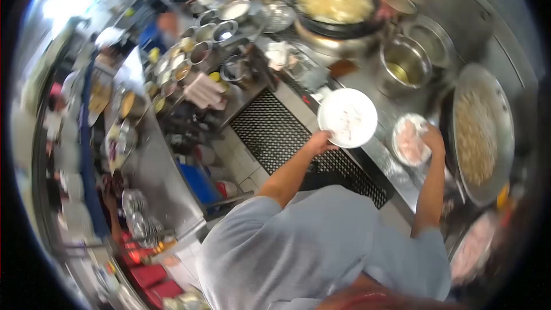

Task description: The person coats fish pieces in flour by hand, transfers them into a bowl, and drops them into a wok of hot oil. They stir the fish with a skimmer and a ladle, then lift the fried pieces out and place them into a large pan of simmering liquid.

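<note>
My left hand [321, 142] is closed on the near rim of a round white plate [361, 109]. A few pale scraps lie on the plate, which is in front of me beyond the counter's edge. My right hand [434, 139] is at the right rim of a smaller white bowl [397, 140], its fingers closed there and partly hidden. Pale pink raw slices [410, 140], perhaps fish or meat, fill this bowl. Just right of that hand stands a large wok [505, 138] with brownish, bubbling contents.
A black wok [298, 17] of pale yellow food stands at the back. Near it are a steel pot [396, 83] with yellow liquid and another pan. A container of pale pieces [473, 247] is at lower right. Across the floor mat [275, 126], several bowls crowd a counter; other people stand at the left.
</note>
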Action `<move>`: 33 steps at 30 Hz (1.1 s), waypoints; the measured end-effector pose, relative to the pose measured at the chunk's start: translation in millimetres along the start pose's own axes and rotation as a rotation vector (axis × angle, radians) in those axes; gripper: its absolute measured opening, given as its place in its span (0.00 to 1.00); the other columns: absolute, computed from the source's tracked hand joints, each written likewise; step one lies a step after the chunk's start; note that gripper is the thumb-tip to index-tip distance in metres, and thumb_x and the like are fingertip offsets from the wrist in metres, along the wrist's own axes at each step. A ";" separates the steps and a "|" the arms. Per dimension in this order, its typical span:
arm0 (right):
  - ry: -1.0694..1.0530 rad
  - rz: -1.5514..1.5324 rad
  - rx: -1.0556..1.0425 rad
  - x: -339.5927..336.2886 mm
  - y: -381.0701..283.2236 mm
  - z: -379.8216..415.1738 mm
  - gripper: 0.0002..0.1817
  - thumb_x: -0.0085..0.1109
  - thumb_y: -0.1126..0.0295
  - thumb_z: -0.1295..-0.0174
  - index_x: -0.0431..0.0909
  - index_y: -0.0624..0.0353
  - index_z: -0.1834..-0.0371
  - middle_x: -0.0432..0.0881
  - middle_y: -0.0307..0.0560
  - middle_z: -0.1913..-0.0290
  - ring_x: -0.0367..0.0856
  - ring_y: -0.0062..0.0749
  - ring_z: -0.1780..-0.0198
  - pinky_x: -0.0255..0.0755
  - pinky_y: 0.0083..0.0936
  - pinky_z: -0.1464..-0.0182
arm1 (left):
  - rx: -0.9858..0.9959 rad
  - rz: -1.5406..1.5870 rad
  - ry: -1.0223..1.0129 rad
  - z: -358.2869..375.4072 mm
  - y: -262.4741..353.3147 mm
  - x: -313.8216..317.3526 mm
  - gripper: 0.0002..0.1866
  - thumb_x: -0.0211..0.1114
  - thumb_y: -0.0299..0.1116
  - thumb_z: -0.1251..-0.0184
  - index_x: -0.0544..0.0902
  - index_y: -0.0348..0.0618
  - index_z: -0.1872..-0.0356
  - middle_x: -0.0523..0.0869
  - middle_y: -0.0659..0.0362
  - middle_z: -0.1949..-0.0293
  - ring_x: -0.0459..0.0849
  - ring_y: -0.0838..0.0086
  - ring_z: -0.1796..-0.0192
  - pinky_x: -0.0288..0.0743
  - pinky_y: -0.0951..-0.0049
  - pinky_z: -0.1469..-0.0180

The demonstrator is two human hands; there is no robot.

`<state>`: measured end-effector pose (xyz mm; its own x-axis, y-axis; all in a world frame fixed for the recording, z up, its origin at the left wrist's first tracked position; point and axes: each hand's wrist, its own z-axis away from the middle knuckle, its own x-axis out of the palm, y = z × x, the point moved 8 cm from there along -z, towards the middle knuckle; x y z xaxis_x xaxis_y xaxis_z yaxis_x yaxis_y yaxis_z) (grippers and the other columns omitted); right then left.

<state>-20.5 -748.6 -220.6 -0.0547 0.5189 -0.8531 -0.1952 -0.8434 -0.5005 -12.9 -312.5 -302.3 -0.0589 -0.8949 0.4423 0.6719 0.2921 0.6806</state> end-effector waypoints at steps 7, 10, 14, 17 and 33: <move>0.173 0.379 -0.139 20.0 -100.7 16.6 0.31 0.70 0.62 0.64 0.75 0.57 0.50 0.75 0.58 0.47 0.71 0.52 0.43 0.66 0.40 0.42 | 0.003 -0.028 0.083 13.6 10.4 7.1 0.23 0.45 0.23 0.39 0.62 0.27 0.41 0.78 0.44 0.50 0.83 0.56 0.54 0.84 0.60 0.60; 0.001 0.296 -0.125 33.9 -86.8 0.6 0.31 0.69 0.64 0.63 0.76 0.56 0.49 0.76 0.59 0.48 0.72 0.51 0.44 0.67 0.39 0.42 | -0.022 -0.043 0.092 15.3 4.0 3.1 0.23 0.45 0.24 0.37 0.62 0.28 0.40 0.77 0.44 0.49 0.83 0.57 0.53 0.84 0.61 0.59; -0.177 0.218 -0.099 22.4 -67.1 -0.4 0.33 0.68 0.67 0.61 0.73 0.54 0.45 0.72 0.57 0.42 0.68 0.53 0.40 0.67 0.40 0.42 | -0.004 -0.069 0.081 20.6 12.0 9.7 0.23 0.47 0.24 0.37 0.63 0.35 0.39 0.78 0.47 0.50 0.82 0.59 0.53 0.83 0.61 0.58; -0.080 0.180 -0.060 11.0 -60.7 34.6 0.33 0.69 0.69 0.62 0.73 0.58 0.45 0.71 0.57 0.41 0.69 0.52 0.40 0.67 0.36 0.42 | -0.062 -0.026 0.044 8.2 -0.8 3.7 0.23 0.48 0.24 0.37 0.63 0.36 0.39 0.78 0.48 0.50 0.82 0.59 0.53 0.82 0.60 0.57; -0.033 0.162 0.089 21.2 -32.5 33.5 0.38 0.64 0.72 0.59 0.64 0.64 0.38 0.74 0.64 0.45 0.72 0.49 0.41 0.66 0.34 0.40 | -0.022 0.041 -0.054 1.6 -9.5 2.1 0.26 0.50 0.24 0.39 0.62 0.45 0.37 0.74 0.51 0.44 0.80 0.60 0.49 0.82 0.55 0.58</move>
<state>-48.1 -705.6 -217.5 -0.1248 0.3825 -0.9155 -0.2671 -0.9016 -0.3403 -20.6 -316.6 -306.9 -0.0706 -0.8625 0.5011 0.6904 0.3204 0.6486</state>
